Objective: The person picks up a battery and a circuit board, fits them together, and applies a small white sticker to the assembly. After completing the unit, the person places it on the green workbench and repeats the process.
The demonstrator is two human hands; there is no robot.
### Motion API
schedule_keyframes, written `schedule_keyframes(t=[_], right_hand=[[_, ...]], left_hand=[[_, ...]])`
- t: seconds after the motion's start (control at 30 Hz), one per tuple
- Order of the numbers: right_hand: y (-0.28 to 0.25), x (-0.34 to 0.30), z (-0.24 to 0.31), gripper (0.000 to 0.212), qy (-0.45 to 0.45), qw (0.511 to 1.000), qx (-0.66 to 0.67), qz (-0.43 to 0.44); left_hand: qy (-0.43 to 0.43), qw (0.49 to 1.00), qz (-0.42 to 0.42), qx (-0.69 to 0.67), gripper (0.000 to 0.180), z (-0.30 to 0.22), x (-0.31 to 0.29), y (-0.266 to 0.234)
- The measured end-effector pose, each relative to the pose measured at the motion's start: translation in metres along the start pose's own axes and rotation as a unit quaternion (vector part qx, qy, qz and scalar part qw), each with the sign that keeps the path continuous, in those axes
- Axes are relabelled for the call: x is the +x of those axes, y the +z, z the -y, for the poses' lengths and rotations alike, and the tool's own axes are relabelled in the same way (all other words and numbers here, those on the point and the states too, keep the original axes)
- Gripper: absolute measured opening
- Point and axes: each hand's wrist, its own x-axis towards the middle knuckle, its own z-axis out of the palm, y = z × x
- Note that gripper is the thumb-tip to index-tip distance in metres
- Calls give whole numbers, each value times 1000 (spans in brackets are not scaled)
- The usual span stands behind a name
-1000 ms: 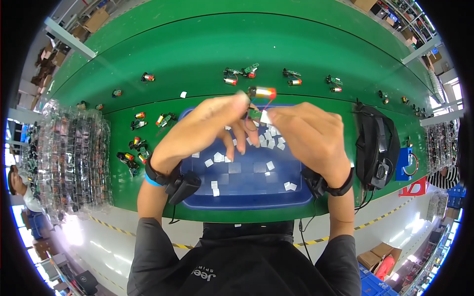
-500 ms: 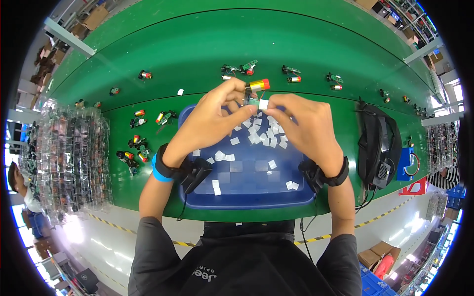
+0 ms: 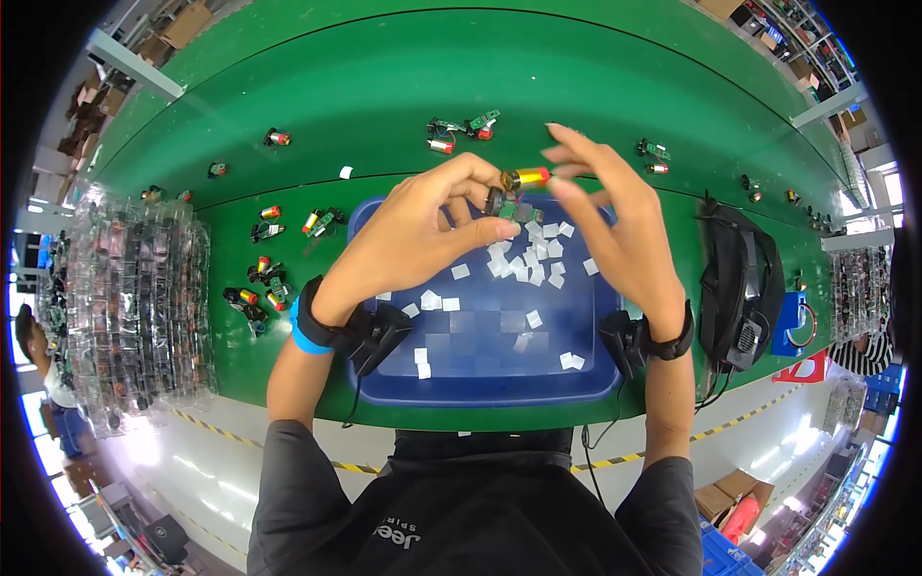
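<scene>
Above the far part of a blue tray (image 3: 451, 384), my left hand (image 3: 418, 226) pinches a small green circuit board (image 3: 512, 210) between thumb and fingers. A yellow cylindrical battery (image 3: 526, 178) with a red end sits on the board's far side, its red end pointing right. At the board's right end there is a small greyish piece; I cannot tell whether it is stuck on. My right hand (image 3: 619, 216) is just right of the battery, fingers spread and holding nothing visible. White square pieces (image 3: 533, 257) lie scattered in the tray below.
Several boards with batteries lie left of the tray (image 3: 269, 278) and along the far table (image 3: 461, 134). Stacked clear plastic trays (image 3: 139, 317) stand at the left. A black bag (image 3: 735, 288) lies on the right, beside a blue box (image 3: 792, 322). Cables hang from both wrist devices.
My right hand has let go of the white square at the board and moved right and away, its fingers spreading. The board and battery in my left hand have shifted slightly right.
</scene>
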Motion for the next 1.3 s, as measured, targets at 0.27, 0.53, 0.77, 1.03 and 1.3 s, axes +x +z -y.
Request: schedule_keyframes(t=[0.27,0.53,0.77,1.03,1.3], right_hand=[[-2,-1,5,28,-113,992,-43,43],[-4,1,12,28,-151,988,21,20],[-4,-5,25,32,-246,967,-47,50],[-7,-8,25,35,-233,971,-55,-20],[-10,-8,29,30,-284,946,-148,-46]], left_hand=[[11,1000,22,-11,27,-4,-3,4],[-38,940,136,-310,25,13,6,0],[-86,870,54,-482,35,6,2,3],[-89,974,59,-199,27,-11,-8,4],[46,991,-1,-123,34,-11,-10,13]])
